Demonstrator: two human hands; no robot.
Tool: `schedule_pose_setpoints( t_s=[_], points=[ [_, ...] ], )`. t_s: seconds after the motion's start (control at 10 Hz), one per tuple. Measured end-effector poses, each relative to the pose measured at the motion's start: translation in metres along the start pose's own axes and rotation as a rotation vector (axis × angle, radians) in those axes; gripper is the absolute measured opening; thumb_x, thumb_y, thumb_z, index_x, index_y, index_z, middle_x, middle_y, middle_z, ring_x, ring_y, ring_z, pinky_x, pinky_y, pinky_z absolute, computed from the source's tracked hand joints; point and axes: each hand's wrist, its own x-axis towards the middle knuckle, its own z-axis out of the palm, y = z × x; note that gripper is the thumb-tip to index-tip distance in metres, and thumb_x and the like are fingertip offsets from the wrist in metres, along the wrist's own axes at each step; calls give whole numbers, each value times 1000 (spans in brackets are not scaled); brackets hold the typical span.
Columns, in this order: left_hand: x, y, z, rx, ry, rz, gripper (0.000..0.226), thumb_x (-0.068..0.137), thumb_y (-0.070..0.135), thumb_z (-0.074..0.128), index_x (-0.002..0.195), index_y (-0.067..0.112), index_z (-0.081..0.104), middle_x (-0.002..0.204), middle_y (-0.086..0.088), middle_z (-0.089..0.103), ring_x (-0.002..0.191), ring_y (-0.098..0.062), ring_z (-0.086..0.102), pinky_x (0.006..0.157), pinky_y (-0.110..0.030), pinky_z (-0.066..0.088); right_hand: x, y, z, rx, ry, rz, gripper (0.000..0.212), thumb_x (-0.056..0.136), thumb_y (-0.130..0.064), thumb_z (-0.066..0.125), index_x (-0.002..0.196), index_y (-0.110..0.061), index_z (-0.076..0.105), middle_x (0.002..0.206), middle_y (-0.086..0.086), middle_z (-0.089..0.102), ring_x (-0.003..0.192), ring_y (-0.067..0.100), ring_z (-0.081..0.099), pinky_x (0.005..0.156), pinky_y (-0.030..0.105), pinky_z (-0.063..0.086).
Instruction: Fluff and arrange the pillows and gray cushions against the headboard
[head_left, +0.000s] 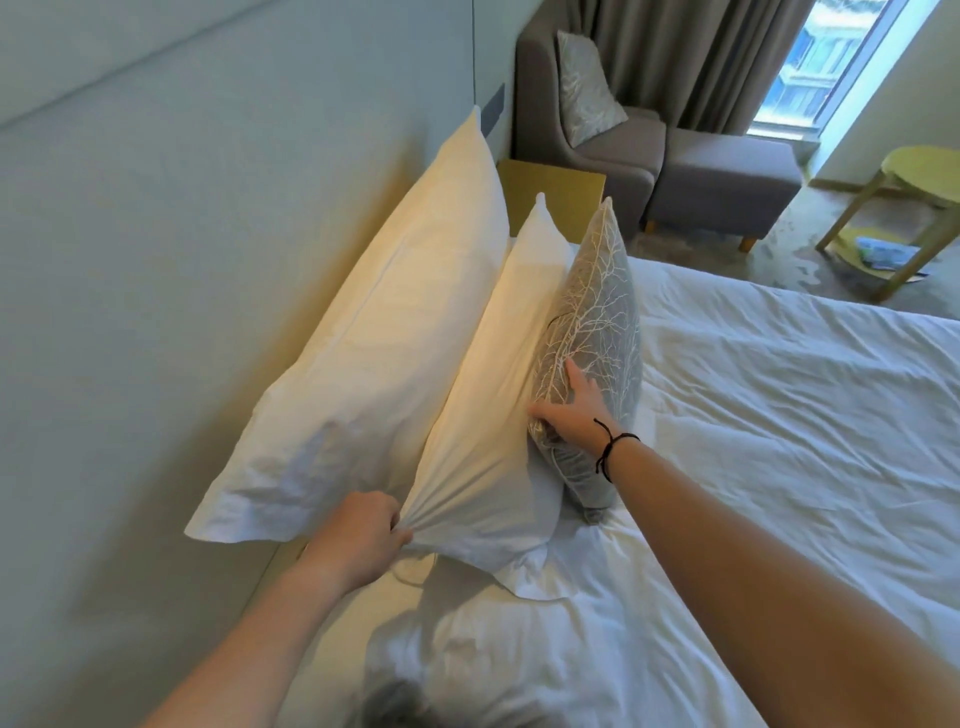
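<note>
Two white pillows stand on edge against the pale headboard (156, 234): a large one (384, 322) at the back and a smaller one (498, 395) in front of it. A gray cushion (602, 306) with a white branch pattern leans upright against the smaller pillow. My left hand (358, 540) pinches the near corner of the smaller pillow, bunching its fabric. My right hand (571, 410) lies on the cushion's face near its lower end, thumb at the cushion's edge, fingers spread.
White rumpled bedding (779, 441) covers the bed to the right. Beyond the pillows stand a yellow nightstand (556, 192), a gray armchair (623, 140) with a second patterned cushion (587, 88), an ottoman (722, 176), and a yellow side table (914, 202) near the window.
</note>
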Motion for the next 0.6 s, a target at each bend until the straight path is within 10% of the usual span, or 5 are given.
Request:
schedule_pose_setpoints(
  t_s=[0.1, 0.3, 0.6],
  points=[
    [-3, 0, -3, -12, 12, 33, 36, 86, 33, 66, 58, 19, 48, 58, 3, 52, 55, -12, 49, 45, -28, 27, -18, 6, 1, 2, -18, -52, 100, 77, -41, 76, 153, -34, 12, 162, 4, 9, 148, 23, 11, 116, 50, 23],
    [-11, -2, -7, -46, -10, 84, 37, 88, 41, 64, 62, 20, 51, 59, 2, 57, 54, -13, 54, 47, -26, 36, -72, 17, 3, 160, 41, -17, 87, 82, -45, 71, 152, -31, 22, 146, -1, 42, 104, 4, 43, 65, 10, 37],
    [-2, 4, -7, -208, 124, 162, 44, 90, 52, 57, 59, 22, 46, 55, 1, 52, 53, -13, 52, 52, -31, 40, -207, 12, -22, 534, 251, -37, 39, 91, -23, 66, 128, -21, 56, 84, 10, 74, 75, 25, 69, 75, 41, 57]
  ],
)
